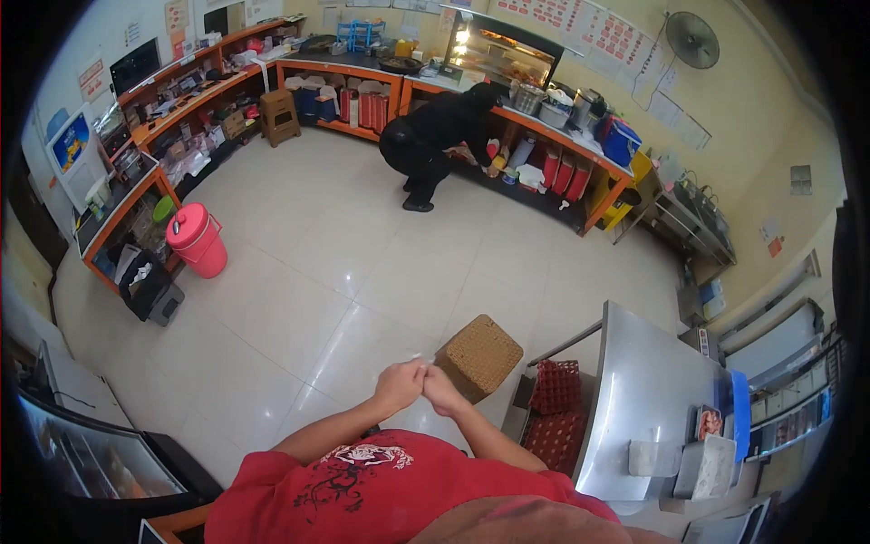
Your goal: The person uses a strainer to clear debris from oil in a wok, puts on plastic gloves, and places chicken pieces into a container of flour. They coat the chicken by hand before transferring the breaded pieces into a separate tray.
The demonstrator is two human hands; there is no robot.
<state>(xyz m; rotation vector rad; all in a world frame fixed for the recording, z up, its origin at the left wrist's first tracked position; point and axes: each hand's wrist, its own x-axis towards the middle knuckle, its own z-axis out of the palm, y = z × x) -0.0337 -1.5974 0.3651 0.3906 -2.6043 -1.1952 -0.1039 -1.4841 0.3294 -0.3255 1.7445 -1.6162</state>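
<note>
In front of my red shirt, my left hand (399,386) and my right hand (442,391) meet, fingers curled and pressed against each other. A small whitish, partly see-through bit shows at the fingertips, too small to name. Just beyond my right hand stands a brown woven-top stool (485,352) on the tiled floor, apart from the hand as far as I can tell.
To the right is a steel table (625,390) with metal trays, red crates (553,435) beneath it. A co-worker in black (435,136) crouches at the far counter's lower shelf. A red lidded bucket (199,240) and a dark bin (149,288) stand left.
</note>
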